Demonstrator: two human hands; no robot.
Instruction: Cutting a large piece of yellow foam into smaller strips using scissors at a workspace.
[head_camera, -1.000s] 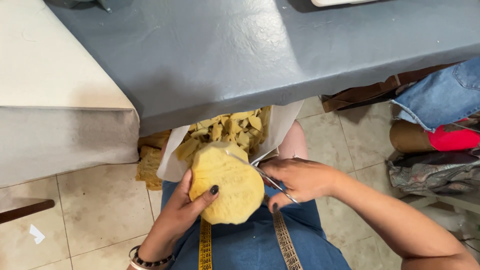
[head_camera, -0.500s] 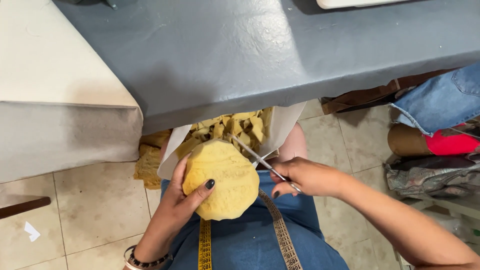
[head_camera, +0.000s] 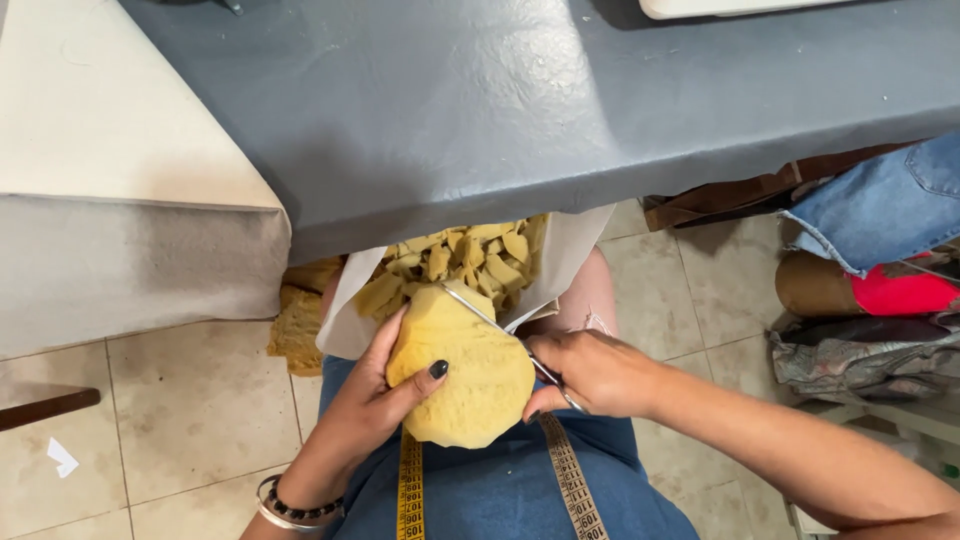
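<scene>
My left hand (head_camera: 375, 400) grips a rounded lump of yellow foam (head_camera: 465, 375) over my lap, thumb across its front. My right hand (head_camera: 590, 372) holds a pair of scissors (head_camera: 495, 330), the blades lying across the foam's top right edge. Just beyond, a white bag (head_camera: 345, 325) sits open between my knees, filled with several small yellow foam scraps (head_camera: 470, 255). A yellow measuring tape (head_camera: 410, 490) hangs down my blue garment.
A grey-blue table (head_camera: 520, 100) overhangs the bag. A beige covered surface (head_camera: 110, 200) lies to the left. More foam pieces (head_camera: 295, 325) rest on the tiled floor. Denim, red and dark fabrics (head_camera: 880, 260) pile up at right.
The foam lump has been turned and lifted slightly toward the bag. The scissors have shifted up along its top edge. Both hands keep their grip.
</scene>
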